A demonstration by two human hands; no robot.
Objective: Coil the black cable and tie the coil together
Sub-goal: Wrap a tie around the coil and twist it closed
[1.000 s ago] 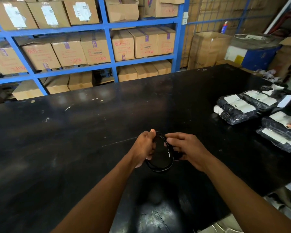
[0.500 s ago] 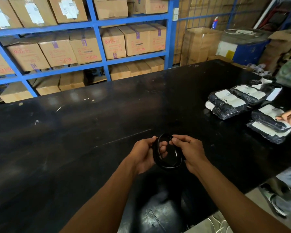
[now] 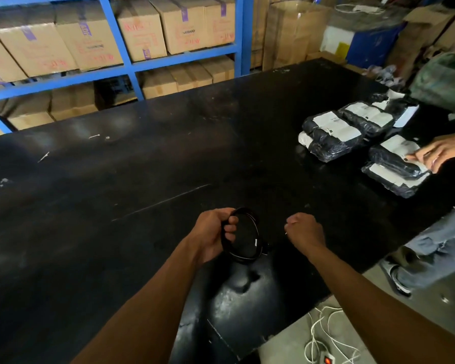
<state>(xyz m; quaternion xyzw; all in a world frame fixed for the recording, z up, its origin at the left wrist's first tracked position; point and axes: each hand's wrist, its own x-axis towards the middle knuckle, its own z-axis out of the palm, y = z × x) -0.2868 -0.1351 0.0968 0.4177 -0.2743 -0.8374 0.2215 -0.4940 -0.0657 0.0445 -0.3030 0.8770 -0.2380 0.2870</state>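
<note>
Black round cable coil (image 3: 247,259) held by the left hand alone, near centre, above the black glossy table (image 3: 142,193).

Left hand (image 3: 213,233) grips the coil's left side, fingers curled through the loop, thumb on top. Right hand (image 3: 305,231), which was pinching the coil's right side half a second ago, is now off it and just right of it, fingers curled tight; can't tell whether they pinch anything. Far right: black plastic-wrapped bundles with white labels (image 3: 331,135), another person's hand (image 3: 441,151) touching one. Far left: blue metal rack (image 3: 168,61) of brown cardboard boxes (image 3: 142,30).
</note>
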